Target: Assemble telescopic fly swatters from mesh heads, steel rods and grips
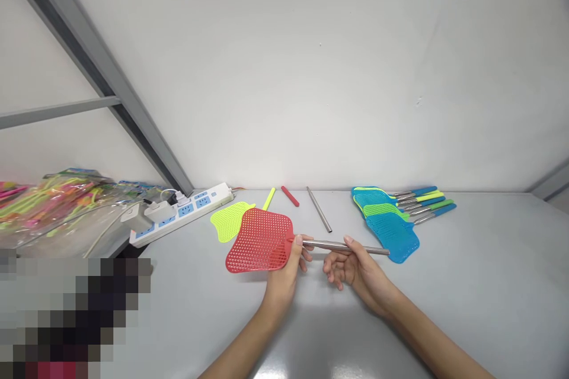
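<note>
My left hand (287, 269) pinches the neck of a red fly swatter head (260, 241), whose perforated blade points left above the table. A silver metal tube (368, 249) runs rightward from that neck. With thumb and fingers, my right hand (355, 263) grips the tube near its middle, its other fingers loosely curled below. How far the tube sits inside the red neck is hidden by my left fingers. Behind the red head lies a yellow swatter head (231, 220), with a yellow handle sleeve (269, 198), a red handle sleeve (290, 196) and another metal tube (319, 209) farther right.
Several whole fly swatters in blue, green and yellow, such as the front blue one (393, 237), lie stacked at the right. A white power strip (191, 213) with plugs and cables stands at left. Bagged colourful items (57, 204) lie beyond it. A wall (320, 83) rises behind the grey table (489, 284).
</note>
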### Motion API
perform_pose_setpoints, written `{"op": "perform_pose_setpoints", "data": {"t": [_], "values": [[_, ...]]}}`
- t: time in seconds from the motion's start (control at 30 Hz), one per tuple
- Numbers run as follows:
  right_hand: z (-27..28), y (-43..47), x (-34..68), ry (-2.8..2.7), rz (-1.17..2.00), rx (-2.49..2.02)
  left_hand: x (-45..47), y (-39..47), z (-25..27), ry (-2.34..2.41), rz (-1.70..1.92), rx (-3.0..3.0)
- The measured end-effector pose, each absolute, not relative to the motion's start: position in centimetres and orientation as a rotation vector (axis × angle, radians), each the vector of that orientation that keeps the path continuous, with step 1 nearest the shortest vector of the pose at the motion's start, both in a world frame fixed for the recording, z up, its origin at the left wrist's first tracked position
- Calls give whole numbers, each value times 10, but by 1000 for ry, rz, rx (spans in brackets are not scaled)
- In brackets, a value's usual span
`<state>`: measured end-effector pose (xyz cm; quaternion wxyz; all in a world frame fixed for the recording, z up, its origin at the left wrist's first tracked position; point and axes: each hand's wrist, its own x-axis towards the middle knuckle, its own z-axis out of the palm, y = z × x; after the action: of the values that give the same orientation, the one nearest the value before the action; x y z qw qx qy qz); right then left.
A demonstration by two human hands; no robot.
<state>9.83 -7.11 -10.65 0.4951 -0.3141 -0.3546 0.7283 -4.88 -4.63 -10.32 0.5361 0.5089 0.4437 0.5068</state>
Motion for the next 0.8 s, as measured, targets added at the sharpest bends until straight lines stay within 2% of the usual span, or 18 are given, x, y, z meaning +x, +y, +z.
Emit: {"op": "perform_pose_setpoints", "data": {"t": [0.8], "values": [[-110, -68, 98, -824, 1755, -842, -50, -45, -103, 998, 1154, 1179]]}}
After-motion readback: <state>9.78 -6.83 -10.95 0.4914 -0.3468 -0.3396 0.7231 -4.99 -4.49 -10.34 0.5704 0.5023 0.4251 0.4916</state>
